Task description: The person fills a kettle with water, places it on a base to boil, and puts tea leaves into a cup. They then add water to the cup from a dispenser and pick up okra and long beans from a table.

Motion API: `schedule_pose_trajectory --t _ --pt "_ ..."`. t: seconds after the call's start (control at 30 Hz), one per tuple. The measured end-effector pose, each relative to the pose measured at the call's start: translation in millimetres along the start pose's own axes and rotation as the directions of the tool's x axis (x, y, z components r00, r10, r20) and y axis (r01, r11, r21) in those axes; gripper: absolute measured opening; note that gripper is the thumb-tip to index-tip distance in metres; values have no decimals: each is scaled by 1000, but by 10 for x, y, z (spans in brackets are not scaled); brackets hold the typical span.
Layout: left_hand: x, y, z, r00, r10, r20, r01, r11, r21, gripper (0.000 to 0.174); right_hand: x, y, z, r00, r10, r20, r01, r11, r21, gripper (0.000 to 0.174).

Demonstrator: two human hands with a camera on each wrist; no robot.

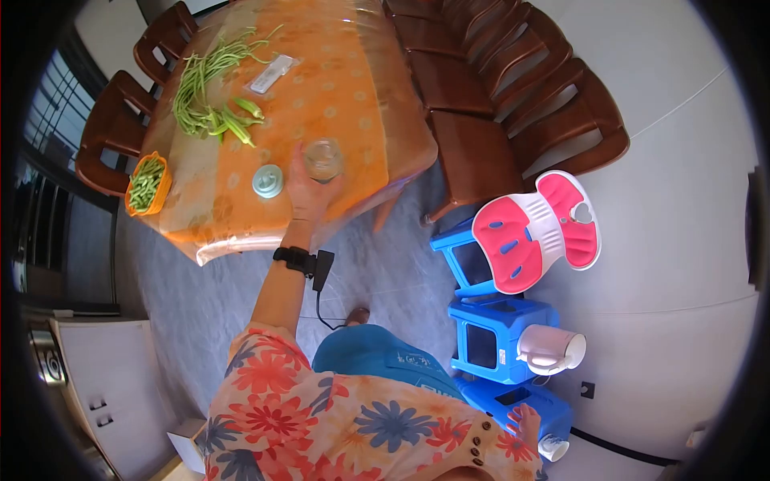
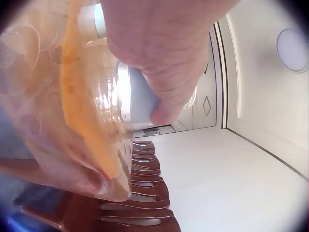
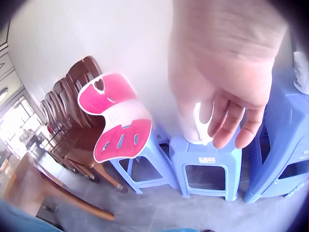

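My left hand [image 1: 311, 194] grips a clear glass jar [image 1: 323, 159] near the front edge of the table, its fingers and thumb around the sides. In the left wrist view the thumb [image 2: 166, 113] presses on the jar, and much of the glass is hidden by the hand. Left of it lies a pale blue round lid [image 1: 268, 181]. My right hand [image 1: 524, 422] hangs with loosely bent fingers beside the blue stools, holding nothing. From the right wrist camera it overlaps a white pitcher [image 3: 193, 129] standing on a stool.
Long green beans [image 1: 192, 88], okra-like pods [image 1: 237, 124], a white packet [image 1: 273, 74] and an orange basket [image 1: 164, 188] of cut beans are on the table [image 1: 337, 96]. Brown chairs [image 1: 473, 152] line the right side. Blue stools [image 1: 501, 333] carry a pink seat [image 1: 513, 240] and the pitcher.
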State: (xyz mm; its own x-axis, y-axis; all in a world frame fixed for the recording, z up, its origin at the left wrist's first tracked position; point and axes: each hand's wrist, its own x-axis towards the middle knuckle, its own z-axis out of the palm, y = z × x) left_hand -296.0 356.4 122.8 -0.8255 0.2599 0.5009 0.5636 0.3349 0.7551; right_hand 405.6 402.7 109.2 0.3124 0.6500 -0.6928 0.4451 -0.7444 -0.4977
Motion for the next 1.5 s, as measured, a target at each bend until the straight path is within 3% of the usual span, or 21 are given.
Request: schedule_pose_trajectory --t 0.23,0.33,0.43,0.5,0.53,0.6,0.63,0.7,0.73,0.8,0.93,1.0,1.1,1.2,1.27,1.33,1.4,1.43,1.47,1.5 --pt "220 -233 139 1000 -15 -18 15 1000 -2 91 -188 -60 172 1000 -1 8 1 1000 26 32" --pt "251 -226 96 988 -131 80 141 980 -138 94 -185 -130 271 1000 -12 2 12 1000 5 32" --pt "232 -277 -75 994 -38 104 43 998 -45 88 -181 -264 409 998 -7 66 7 1000 11 33" --pt "222 -174 -396 975 149 166 -186 953 238 80 -123 -281 482 996 -20 90 21 1000 -10 33" --pt "195 -223 -502 975 145 167 -184 952 246 80 -101 -291 516 994 -38 107 41 999 -21 33" --pt "205 -375 -743 965 57 255 -199 794 574 70 -82 -360 610 992 -29 122 35 998 -44 32" --pt "217 -490 -796 966 57 252 -198 792 578 70 -73 -400 657 991 -23 129 31 998 -62 32" --pt "247 -712 -789 922 -168 349 -26 873 488 65 -27 -485 735 991 -32 131 39 998 -54 32" --pt "238 -767 -778 921 -169 351 -27 872 488 65 -19 -514 738 991 -36 128 42 998 -51 32" --pt "263 -837 -736 947 -170 271 87 951 296 57 -22 -611 748 991 -43 127 50 997 -53 32" --pt "542 -229 -754 966 -142 217 121 987 108 53 -113 -773 829 992 -58 116 65 997 -52 32" --pt "714 -160 -606 969 7 246 21 994 -110 51 -112 -746 835 990 -49 133 57 997 -57 32" --pt "868 88 -443 915 100 391 -113 993 11 52 -142 -689 853 987 -53 151 62 997 -55 31" --pt "860 48 -338 868 144 476 -167 986 7 52 -244 -591 844 989 -53 140 57 998 -25 31" --pt "810 -134 -263 866 239 439 -300 951 72 51 -377 -473 808 990 -64 130 63 998 8 30" --pt "809 -155 -262 817 199 541 -206 977 -49 51 -293 -235 684 992 -84 91 79 995 54 31" --pt "816 -391 -176 785 278 554 -289 955 -70 47 -174 51 482 972 -235 21 236 969 -73 36" --pt "836 -366 -153 781 199 592 -256 967 13 49 -327 4 390 982 -186 19 185 983 14 36" --pt "849 -523 -113 784 293 548 -310 949 -64 50 -442 -34 304 995 -74 -73 79 995 59 35" --pt "881 -477 -110 765 323 558 -377 926 -20 52 -452 72 183 992 -54 -117 71 987 146 35"
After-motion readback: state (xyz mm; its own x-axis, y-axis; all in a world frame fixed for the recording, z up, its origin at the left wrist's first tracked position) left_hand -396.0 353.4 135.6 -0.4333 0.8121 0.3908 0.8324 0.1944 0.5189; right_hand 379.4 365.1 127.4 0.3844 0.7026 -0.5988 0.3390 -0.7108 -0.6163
